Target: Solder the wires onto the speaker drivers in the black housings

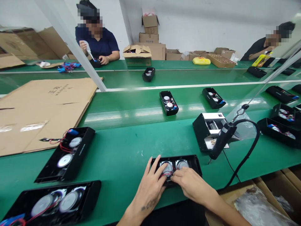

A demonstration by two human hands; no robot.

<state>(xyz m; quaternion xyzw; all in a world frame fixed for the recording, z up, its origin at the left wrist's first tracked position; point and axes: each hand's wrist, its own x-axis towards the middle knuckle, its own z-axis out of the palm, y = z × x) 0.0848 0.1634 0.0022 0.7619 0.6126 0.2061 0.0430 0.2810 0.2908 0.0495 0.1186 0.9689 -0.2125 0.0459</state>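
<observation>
A black speaker housing [194, 163] lies on the green bench right in front of me, with two round silver speakers [182, 164] and thin red wires inside. My left hand [151, 182] rests over its left part, fingers stretched and apart across the rim and the left speaker. The fingers of my right hand [191, 183] are pressed together at the middle of the housing, by the wires between the speakers. What those fingertips hold is hidden. Two similar housings, one farther [82, 150] and one nearer [92, 197], lie to my left with speakers, wires and blue connectors.
An electric screwdriver [222, 141] hangs at right before a black-and-white screw feeder [199, 131]. Flat cardboard [47, 110] covers the left bench. More housings [169, 103] sit on the green conveyor and at far right. Two people work opposite. Open cartons [235, 194] stand below right.
</observation>
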